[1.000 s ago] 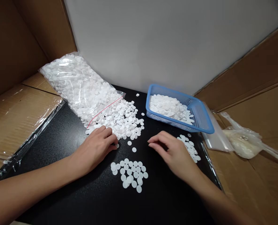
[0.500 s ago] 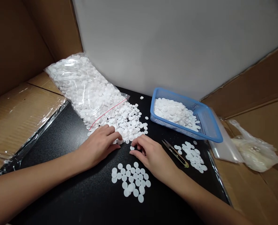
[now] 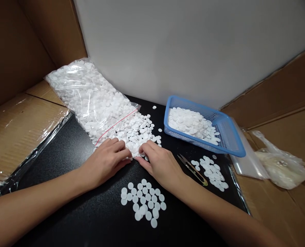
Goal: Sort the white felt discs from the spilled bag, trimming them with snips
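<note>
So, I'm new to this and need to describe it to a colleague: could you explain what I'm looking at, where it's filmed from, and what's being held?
There's no machine here, just a person's two bare hands. Every picture comes from one camera worn on their head, looking forward and down.

On the black surface, a clear bag full of white discs slants at the left, with a loose pile of discs by its red-lined end. Nearer the person is a spread group of discs. To the right are a blue basket holding more discs, small snips and another group.

The left hand and right hand are at the loose pile's near edge, fingers curled. Whether they grip any discs is hidden.
</note>
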